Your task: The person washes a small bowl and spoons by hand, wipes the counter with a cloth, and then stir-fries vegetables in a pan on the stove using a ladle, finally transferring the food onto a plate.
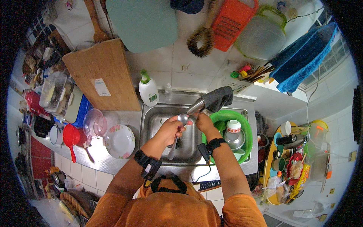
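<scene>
Over the stainless-steel sink (153,136), my left hand (168,132) holds a metal spoon (183,118). Its bowl points up towards the faucet and its handle hangs down below my fingers. My right hand (204,124) is just below the metal faucet (195,107), its fingers curled and partly hidden. Whether it grips anything cannot be made out. A dark grey cloth (218,98) drapes over the faucet's far end. Beside my right wrist, a green plastic basin (249,136) contains a metal bowl, a small patterned bowl (233,125) and other dishes.
A white pump bottle (148,90) stands behind the sink. Left of it are a wooden cutting board (105,71), a floral plate (120,142), a clear pink-tinted container (95,122) and a red ladle (71,136). A holder with chopsticks (236,84) sits behind the basin.
</scene>
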The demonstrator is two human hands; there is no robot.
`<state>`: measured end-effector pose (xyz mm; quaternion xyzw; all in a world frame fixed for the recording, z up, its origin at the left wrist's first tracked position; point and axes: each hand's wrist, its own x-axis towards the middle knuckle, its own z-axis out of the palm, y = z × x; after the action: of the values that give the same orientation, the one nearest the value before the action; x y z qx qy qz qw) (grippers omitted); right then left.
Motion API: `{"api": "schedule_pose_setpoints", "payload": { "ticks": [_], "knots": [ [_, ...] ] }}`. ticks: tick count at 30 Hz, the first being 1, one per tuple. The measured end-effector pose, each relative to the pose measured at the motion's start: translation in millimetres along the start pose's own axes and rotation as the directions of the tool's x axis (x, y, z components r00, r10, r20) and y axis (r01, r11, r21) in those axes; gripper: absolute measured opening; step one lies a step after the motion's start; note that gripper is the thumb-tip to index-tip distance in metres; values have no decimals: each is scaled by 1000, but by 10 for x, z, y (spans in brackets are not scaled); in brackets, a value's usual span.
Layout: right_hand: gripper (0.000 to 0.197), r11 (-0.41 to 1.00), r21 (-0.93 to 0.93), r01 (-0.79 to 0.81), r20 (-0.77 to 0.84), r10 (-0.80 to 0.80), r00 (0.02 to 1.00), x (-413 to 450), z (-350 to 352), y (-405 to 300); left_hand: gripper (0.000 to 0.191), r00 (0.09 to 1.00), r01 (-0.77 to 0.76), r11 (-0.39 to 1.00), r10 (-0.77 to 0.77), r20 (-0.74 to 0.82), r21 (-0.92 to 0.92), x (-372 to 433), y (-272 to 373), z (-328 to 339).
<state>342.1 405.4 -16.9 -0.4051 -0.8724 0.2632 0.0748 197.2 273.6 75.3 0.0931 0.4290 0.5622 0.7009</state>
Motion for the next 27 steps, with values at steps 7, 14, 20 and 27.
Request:
{"api": "schedule_pose_setpoints", "payload": {
  "ticks": [7,14,20,27],
  "knots": [
    [28,982,138,-126,-12,129,992,29,102,-31,16,1000,6,1000,-6,11,-15,-52,73,-24],
    [22,894,445,44,-163,33,986,146,210,49,8,998,-2,1000,0,-66,-29,-136,57,-162],
    [18,723,686,-82,-88,194,977,-366,657,-218,10,981,-95,989,111,-156,109,66,-127,-236],
    [14,397,888,-231,170,183,968,-996,220,-1185,41,946,-294,956,287,-151,-23,132,-120,-124]
  ]
}}
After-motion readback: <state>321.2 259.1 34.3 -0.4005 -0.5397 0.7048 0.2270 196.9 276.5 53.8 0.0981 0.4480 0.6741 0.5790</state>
